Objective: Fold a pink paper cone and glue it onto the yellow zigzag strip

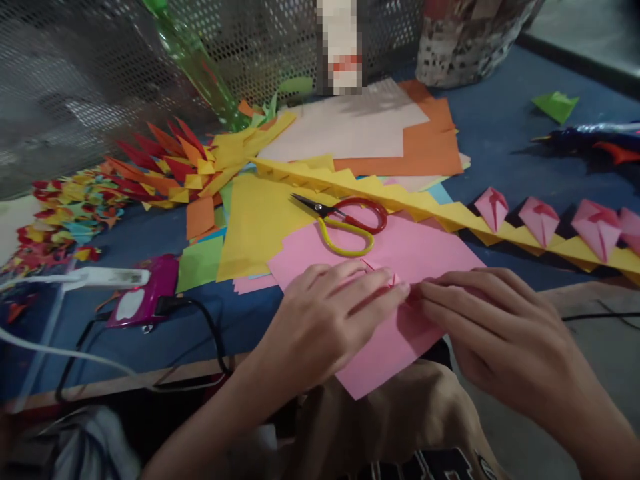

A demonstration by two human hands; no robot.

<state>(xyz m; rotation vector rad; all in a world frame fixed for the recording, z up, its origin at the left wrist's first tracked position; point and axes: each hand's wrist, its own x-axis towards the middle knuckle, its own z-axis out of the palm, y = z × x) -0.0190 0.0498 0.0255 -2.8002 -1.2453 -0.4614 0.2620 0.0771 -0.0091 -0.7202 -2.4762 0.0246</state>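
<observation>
A pink sheet of paper (395,347) lies at the near edge of the blue table, its corner hanging over the edge. My left hand (325,320) lies flat on it, fingers together. My right hand (495,327) meets it from the right, fingertips touching at a small folded pink piece (387,275) pressed down on the sheet. Just beyond my fingers lie scissors (345,220) with red and yellow handles, blades closed, on the pink and yellow paper.
A long yellow zigzag paper strip (400,193) carries pink folded pieces (540,220) at right. Orange and white sheets (400,133) lie behind. Red, orange and yellow folded paper shapes (165,163) fill the left. A magenta device (145,300) with a black cable sits at near left.
</observation>
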